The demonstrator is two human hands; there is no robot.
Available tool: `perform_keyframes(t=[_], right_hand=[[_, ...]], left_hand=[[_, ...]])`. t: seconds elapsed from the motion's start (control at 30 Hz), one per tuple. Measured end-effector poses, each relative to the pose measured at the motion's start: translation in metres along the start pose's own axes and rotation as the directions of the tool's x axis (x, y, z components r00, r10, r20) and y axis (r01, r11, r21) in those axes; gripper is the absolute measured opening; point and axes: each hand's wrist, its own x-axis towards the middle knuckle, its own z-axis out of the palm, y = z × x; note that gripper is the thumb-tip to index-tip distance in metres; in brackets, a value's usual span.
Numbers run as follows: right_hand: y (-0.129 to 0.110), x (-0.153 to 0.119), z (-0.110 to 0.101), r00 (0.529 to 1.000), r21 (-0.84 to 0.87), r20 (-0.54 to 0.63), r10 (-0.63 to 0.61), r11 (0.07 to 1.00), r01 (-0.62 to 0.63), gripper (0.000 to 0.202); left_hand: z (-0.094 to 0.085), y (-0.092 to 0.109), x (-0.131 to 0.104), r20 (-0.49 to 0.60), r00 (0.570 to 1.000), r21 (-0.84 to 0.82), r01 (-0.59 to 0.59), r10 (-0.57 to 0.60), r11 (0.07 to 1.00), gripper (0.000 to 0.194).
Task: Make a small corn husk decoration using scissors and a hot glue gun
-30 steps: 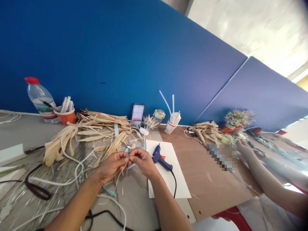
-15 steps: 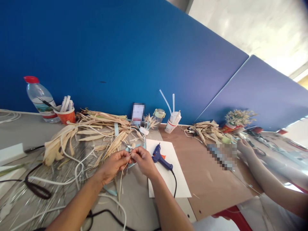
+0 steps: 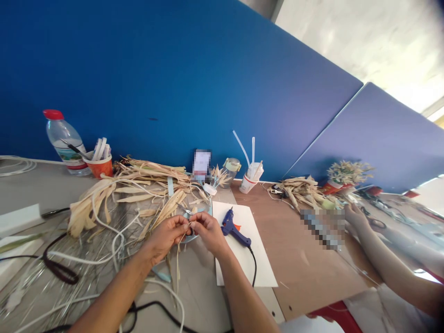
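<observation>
Fingers of the left hand (image 3: 165, 237) and right hand (image 3: 207, 232) pinch a thin dried straw strip (image 3: 178, 259) over a grey desk (image 3: 31, 189). Beside them lie papery husk strips (image 3: 138, 185), a blue glue gun (image 3: 234, 229) on white paper (image 3: 258, 268), and a smooth blue partition (image 3: 156, 78) behind.

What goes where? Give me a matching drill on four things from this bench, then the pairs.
Things:
1. glue gun
2. water bottle
3. orange cup
4. straw strip

Places:
A. pinched between left hand and right hand
B. far left, against the blue partition
C. on the white sheet
D. just right of the bottle

Pairs: 1-C, 2-B, 3-D, 4-A
</observation>
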Motion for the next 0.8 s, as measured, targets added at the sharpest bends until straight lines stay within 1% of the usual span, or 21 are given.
perform_keyframes(t=[0.07,0.17,0.3,0.4,0.5,0.57,0.63,0.8], right_hand=[[-0.0009,-0.0001,0.0001,1.000,-0.020,-0.004,-0.029,0.999,0.029,0.008],[-0.0015,-0.0003,0.0002,0.997,-0.076,-0.047,-0.055,0.996,0.052,0.006],[-0.0001,0.0006,-0.0005,0.996,-0.082,-0.083,-0.026,0.996,0.019,0.010],[0.0002,0.0013,-0.0025,0.994,-0.060,-0.108,0.005,0.998,-0.011,0.010],[-0.0009,0.0008,-0.0036,0.997,-0.053,-0.063,0.053,0.997,-0.056,0.010],[-0.0012,-0.0001,-0.0031,0.998,-0.070,-0.033,0.055,0.996,-0.057,0.008],[-0.0011,-0.0007,-0.0022,0.998,-0.093,-0.033,0.044,0.995,-0.047,0.009],[-0.0020,-0.0002,-0.0029,0.994,-0.145,-0.103,0.033,0.988,-0.048,0.012]], left_hand=[[0.0009,0.0008,-0.0004,0.010,1.000,-0.008,0.013,-0.013,1.000,0.029],[0.0028,0.0029,-0.0016,0.027,0.999,0.001,0.035,-0.035,0.999,0.028],[0.0048,0.0051,-0.0023,0.017,0.999,0.029,0.047,-0.047,0.998,0.029],[0.0054,0.0046,-0.0016,-0.007,1.000,0.019,0.021,-0.020,1.000,0.031],[0.0049,0.0033,-0.0007,-0.039,0.999,-0.015,-0.014,0.013,1.000,0.031],[0.0042,0.0026,-0.0005,-0.045,0.999,-0.016,-0.017,0.016,1.000,0.031],[0.0037,0.0025,-0.0007,-0.035,0.999,-0.002,-0.009,0.008,1.000,0.031],[0.0041,0.0041,-0.0019,-0.016,0.999,0.021,0.028,-0.028,0.999,0.031]])
